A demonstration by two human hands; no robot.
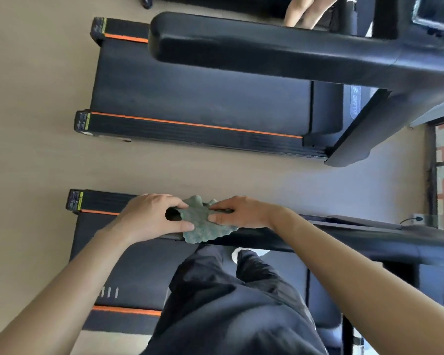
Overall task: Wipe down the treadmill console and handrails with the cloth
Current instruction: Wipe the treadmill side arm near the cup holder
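where handrail (382, 242) ends beside open floor (215, 175), left hand (149, 216), right hand (241, 213) pinch cloth (203, 225).

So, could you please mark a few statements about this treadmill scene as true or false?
1. The cloth is green and lies on the handrail. True.
2. Only the left hand touches the cloth. False: the right hand is on it too, at its other side.
3. The neighbouring treadmill has orange stripes along its deck. True.
4. The person wears light trousers. False: they are dark.
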